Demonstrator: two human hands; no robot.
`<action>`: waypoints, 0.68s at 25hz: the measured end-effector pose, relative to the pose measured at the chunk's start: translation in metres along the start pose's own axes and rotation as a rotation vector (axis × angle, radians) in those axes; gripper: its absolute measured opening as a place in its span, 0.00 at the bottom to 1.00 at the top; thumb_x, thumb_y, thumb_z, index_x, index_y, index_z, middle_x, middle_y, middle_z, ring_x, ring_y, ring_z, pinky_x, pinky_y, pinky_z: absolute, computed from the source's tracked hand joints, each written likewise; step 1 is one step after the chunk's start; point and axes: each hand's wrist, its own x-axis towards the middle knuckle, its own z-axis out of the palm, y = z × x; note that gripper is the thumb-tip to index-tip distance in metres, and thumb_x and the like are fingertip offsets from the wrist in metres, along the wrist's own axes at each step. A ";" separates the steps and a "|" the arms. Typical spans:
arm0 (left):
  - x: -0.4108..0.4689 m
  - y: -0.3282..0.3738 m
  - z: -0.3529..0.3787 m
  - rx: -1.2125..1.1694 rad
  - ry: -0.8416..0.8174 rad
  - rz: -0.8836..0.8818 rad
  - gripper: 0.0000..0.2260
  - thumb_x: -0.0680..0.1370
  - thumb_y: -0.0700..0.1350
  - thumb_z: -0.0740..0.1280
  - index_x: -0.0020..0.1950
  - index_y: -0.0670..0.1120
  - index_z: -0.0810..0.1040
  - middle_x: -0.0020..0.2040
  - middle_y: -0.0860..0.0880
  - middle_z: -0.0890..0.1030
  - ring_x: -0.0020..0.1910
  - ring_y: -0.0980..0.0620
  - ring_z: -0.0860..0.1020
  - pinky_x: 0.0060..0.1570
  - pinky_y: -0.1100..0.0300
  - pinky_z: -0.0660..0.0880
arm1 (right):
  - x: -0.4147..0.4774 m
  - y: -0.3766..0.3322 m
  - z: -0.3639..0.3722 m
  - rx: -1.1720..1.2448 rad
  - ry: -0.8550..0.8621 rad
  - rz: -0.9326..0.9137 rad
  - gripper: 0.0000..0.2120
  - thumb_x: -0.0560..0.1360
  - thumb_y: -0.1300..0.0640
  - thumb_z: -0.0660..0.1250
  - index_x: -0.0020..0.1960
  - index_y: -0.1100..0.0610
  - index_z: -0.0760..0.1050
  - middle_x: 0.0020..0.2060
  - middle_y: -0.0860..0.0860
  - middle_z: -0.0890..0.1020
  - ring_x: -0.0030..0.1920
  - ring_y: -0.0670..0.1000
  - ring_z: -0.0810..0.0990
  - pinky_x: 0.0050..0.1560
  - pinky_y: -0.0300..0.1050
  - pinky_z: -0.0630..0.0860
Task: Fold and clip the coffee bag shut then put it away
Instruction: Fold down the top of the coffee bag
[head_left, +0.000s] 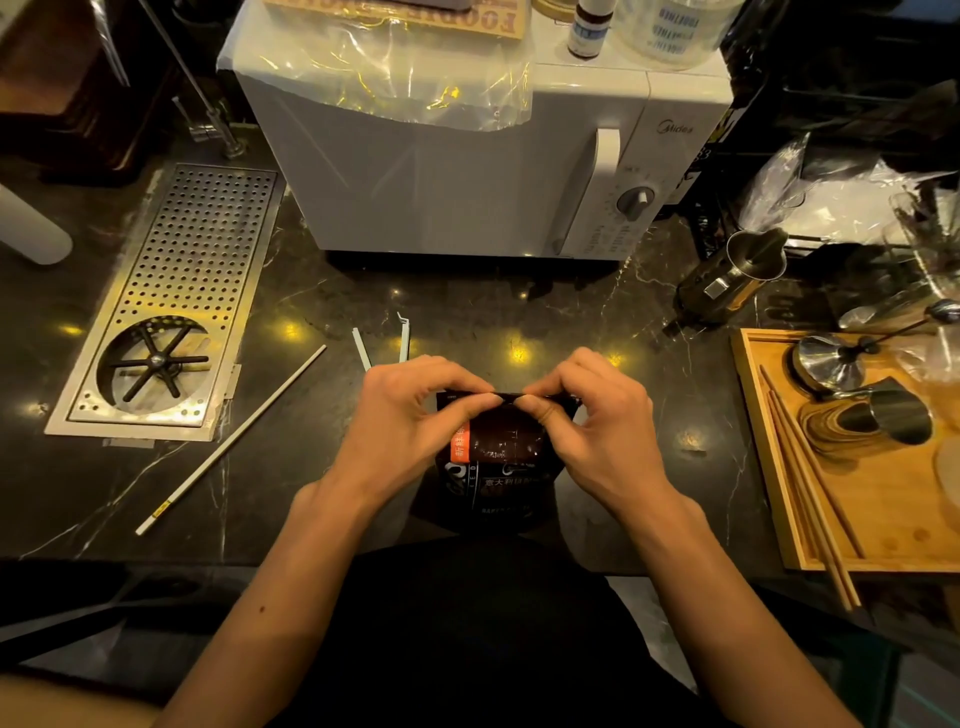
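Near counter edge, a dark coffee bag (501, 457) is standing upright on the black marble counter (322, 467) — left hand (410, 410) and right hand (587, 415) are both pinching its folded top edge, fingertips nearly meeting at the middle. Just beyond the hands a pale bag clip (402, 338) is lying open on the counter, with a long white stick (228, 441) slanting off to the left. Farther back — a perforated metal drain tray (208, 270) is sitting left, a white microwave (467, 182) centre, and a wooden tray (763, 467) holding steel utensils right.
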 end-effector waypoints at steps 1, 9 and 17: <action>0.000 -0.001 -0.002 -0.001 -0.015 -0.009 0.03 0.71 0.42 0.76 0.44 0.45 0.86 0.39 0.53 0.85 0.41 0.59 0.82 0.44 0.67 0.75 | 0.002 0.003 -0.003 0.036 -0.020 0.006 0.07 0.70 0.52 0.74 0.38 0.55 0.80 0.34 0.44 0.77 0.37 0.45 0.76 0.36 0.47 0.74; 0.007 -0.005 -0.007 -0.014 -0.087 -0.066 0.01 0.73 0.42 0.74 0.42 0.46 0.84 0.39 0.53 0.84 0.41 0.56 0.82 0.44 0.60 0.77 | 0.008 0.019 -0.017 0.093 -0.086 0.045 0.03 0.71 0.57 0.74 0.41 0.56 0.83 0.37 0.49 0.82 0.39 0.47 0.80 0.41 0.47 0.76; -0.002 -0.008 -0.010 0.019 0.024 -0.049 0.05 0.69 0.44 0.77 0.41 0.44 0.84 0.38 0.51 0.84 0.41 0.56 0.81 0.46 0.66 0.75 | 0.004 0.017 -0.022 0.108 -0.079 0.047 0.03 0.71 0.61 0.75 0.40 0.57 0.82 0.35 0.48 0.82 0.39 0.45 0.78 0.42 0.30 0.71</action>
